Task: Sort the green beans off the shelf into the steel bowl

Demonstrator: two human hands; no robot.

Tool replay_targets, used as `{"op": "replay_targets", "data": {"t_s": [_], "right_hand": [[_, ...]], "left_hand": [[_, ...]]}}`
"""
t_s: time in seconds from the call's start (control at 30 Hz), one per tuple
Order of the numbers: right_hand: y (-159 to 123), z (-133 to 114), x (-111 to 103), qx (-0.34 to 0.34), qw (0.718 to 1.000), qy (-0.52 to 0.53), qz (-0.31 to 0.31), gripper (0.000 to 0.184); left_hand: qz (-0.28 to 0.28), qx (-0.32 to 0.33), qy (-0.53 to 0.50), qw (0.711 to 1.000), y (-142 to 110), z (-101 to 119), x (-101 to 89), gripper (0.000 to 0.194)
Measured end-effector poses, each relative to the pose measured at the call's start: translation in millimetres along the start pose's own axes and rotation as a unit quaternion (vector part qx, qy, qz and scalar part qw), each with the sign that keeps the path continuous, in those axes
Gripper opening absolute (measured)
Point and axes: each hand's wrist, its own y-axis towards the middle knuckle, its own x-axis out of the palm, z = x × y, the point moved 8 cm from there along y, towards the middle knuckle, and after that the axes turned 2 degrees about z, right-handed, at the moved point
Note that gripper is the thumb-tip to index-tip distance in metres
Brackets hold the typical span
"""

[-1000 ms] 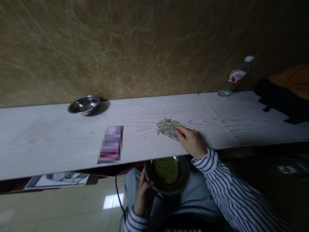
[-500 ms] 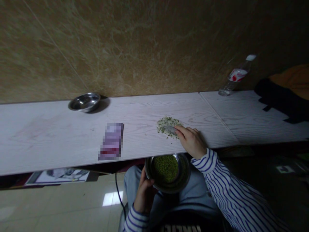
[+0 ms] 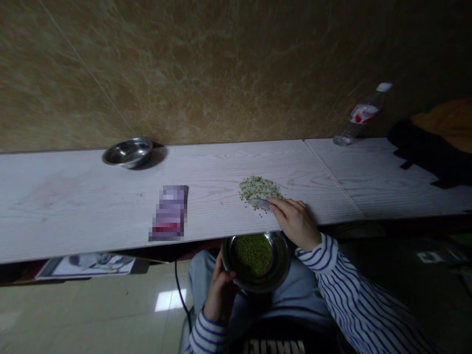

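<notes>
Along the near edge of the white wood-grain worktop (image 3: pixel 206 206), my right grip (image 3: pixel 295 221) was narrow, pinching a small flat grey scraper (image 3: pixel 259 203) between thumb and fingers. It was too blurred for me to tell its material. Its tip lay at the lower edge of a loose patch of green and pale seeds (image 3: pixel 258 189), spread on the worktop just in from the near edge. Below that edge, over my jeans (image 3: pixel 202 275), my left grip (image 3: pixel 221 290) was curled around the rim of a steel bowl (image 3: pixel 280 265), which held a heap of green mung beans (image 3: pixel 252 254). Farther left on the worktop lay a packet (image 3: pixel 169 214), its print blurred out, and a second steel bowl (image 3: pixel 127 152) sat by the far edge. Near the far right corner stood a plastic water bottle (image 3: pixel 359 115) with a red-and-white label, in front of the marbled wall (image 3: pixel 221 73). Dark cloth (image 3: pixel 424 152) lay at the right end. Under the worktop, a black cable (image 3: pixel 180 295) ran down to the tiled floor (image 3: pixel 110 305).
</notes>
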Motion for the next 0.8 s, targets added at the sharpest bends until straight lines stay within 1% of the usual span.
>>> {"op": "replay_targets", "data": {"t_s": [0.13, 0.23, 0.4, 0.6, 0.7, 0.8], "right_hand": [[-4, -3, 1, -0.007, 1.000, 0.012, 0.000, 0.025], [-6, -6, -1, -0.017, 0.999, 0.027, 0.000, 0.025], [-6, 0, -5, -0.002, 1.000, 0.017, 0.019, 0.026], [-8, -7, 1, -0.015, 1.000, 0.013, -0.006, 0.026], [-12, -12, -2, -0.025, 0.999, 0.022, -0.011, 0.025], [-16, -8, -8, -0.012, 1.000, 0.028, -0.001, 0.025]], "left_hand": [[0.001, 0.002, -0.003, 1.000, 0, 1, -0.2, 0.074], [0.005, 0.002, 0.009, 1.000, 0, 1, -0.3, 0.076], [0.002, 0.007, 0.008, 1.000, 0, 1, 1.9, 0.078], [0.011, 0.008, 0.013, 1.000, -3, 2, 1.3, 0.074], [0.011, 0.007, 0.010, 1.000, -3, 2, 1.6, 0.074], [0.002, 0.006, 0.012, 1.000, -3, 2, 4.2, 0.073]]}}
